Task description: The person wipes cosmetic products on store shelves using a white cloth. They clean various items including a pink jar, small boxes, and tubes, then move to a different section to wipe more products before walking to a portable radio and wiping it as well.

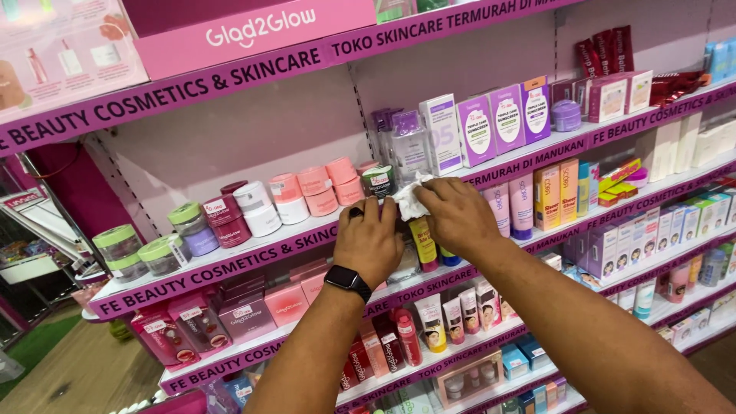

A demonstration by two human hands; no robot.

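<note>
Round green-lidded plastic jars and pale pink tubs line the purple-edged shop shelf. The left hand, a black smartwatch on its wrist, presses curled fingers against the shelf lip. Just beside it, the right hand pinches a crumpled white cloth above the lip, beside a small green-labelled jar. Wiping appears mid-shelf; boxed purple sunscreens rightward seem not yet reached.

This is a shop selling skincare and cosmetics. Tiered pink shelves carry rows of jars, tubes and boxed creams, many with price stickers.
</note>
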